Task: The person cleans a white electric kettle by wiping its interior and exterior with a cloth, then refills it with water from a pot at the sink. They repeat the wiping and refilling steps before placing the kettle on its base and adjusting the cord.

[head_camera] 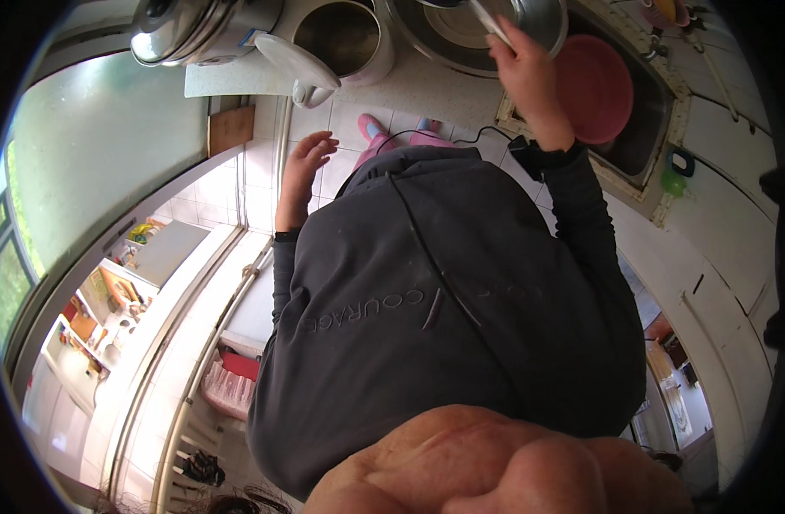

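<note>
My right hand (527, 80) grips the pale handle (492, 24) of a utensil whose dark head is cut off at the top edge. It is over a wide metal basin (424, 35) on the counter. My left hand (309, 160) hangs in front of the counter with bent fingers apart and nothing in it. Nearest to it is a white lid (296, 61), tilted on edge, its handle jutting past the counter's front. Beside the lid stands a light-coloured pot (382, 54), uncovered, with a dark inside; its contents are unclear.
On the right, a pink plastic basin (594, 90) sits in a metal sink (652, 122), near a green bottle (675, 180). Stacked metal cookware (193, 32) stands at the far left of the counter (424, 96). A black cable (482, 132) crosses before my body.
</note>
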The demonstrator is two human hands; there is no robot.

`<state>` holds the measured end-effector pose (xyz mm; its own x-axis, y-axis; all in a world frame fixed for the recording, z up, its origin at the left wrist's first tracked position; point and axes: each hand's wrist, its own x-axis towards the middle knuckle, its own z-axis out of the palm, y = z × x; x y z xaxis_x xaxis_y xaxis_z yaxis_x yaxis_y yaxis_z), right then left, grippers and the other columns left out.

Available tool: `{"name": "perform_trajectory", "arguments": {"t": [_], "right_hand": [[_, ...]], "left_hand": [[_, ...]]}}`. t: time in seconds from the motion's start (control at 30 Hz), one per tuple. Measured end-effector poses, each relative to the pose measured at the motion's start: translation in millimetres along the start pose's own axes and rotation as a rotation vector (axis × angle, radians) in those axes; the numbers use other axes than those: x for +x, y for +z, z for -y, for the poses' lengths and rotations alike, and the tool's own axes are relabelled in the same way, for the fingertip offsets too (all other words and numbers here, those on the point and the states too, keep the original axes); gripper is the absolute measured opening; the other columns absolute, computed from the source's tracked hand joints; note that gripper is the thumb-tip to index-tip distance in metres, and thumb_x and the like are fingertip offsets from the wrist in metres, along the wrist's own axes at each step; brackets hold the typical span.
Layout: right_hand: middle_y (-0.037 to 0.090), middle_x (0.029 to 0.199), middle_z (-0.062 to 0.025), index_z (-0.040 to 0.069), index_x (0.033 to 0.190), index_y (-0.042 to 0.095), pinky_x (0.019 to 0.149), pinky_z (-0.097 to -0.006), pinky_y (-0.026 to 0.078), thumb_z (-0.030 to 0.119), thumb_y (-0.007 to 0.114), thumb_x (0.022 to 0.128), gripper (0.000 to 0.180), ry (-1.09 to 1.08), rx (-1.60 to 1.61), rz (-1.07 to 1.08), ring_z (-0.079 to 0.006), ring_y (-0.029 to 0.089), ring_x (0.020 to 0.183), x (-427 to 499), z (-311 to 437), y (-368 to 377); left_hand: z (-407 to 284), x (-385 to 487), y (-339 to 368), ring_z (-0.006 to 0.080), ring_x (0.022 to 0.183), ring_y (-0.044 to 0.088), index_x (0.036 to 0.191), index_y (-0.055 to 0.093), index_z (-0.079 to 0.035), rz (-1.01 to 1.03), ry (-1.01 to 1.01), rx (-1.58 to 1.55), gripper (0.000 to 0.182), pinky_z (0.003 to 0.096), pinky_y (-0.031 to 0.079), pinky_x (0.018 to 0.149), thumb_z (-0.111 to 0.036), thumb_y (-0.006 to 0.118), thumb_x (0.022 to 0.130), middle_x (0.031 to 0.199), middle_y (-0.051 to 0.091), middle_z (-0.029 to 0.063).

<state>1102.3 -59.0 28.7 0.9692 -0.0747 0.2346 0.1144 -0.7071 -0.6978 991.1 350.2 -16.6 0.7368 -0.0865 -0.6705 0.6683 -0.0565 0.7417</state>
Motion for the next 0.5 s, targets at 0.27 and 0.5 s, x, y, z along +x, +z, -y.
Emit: {"name": "perform_trajectory", "arguments": {"t": [0.27, 0.5], "right_hand": [[0.073, 0.096, -0.0191, 0.011, 0.136, 0.061, 0.069, -0.0525, 0.056, 0.025, 0.058, 0.100, 0.039, 0.089, -0.619, 0.124, -0.0403, 0.071, 0.086, -7.4, -105.2, 7.0], [0.072, 0.094, -0.0205, 0.007, 0.131, 0.063, 0.073, -0.0519, 0.055, 0.026, 0.059, 0.099, 0.037, 0.086, -0.351, 0.167, -0.0406, 0.070, 0.089, -25.5, -104.0, 26.2]], "left_hand": [[-33.8, 23.4, -5.2, 0.0152, 0.118, 0.060, 0.134, 0.059, -0.002, -0.270, 0.418, 0.008, 0.041, 0.0303, 0.047, 0.101, -0.016, 0.072, 0.098, 0.125, 0.066, 0.0075], [-61.1, 52.0, -5.1, 0.0161, 0.119, 0.059, 0.131, 0.061, 0.000, -0.066, 0.302, 0.167, 0.045, 0.0323, 0.042, 0.106, -0.018, 0.078, 0.093, 0.124, 0.067, 0.0065]]}}
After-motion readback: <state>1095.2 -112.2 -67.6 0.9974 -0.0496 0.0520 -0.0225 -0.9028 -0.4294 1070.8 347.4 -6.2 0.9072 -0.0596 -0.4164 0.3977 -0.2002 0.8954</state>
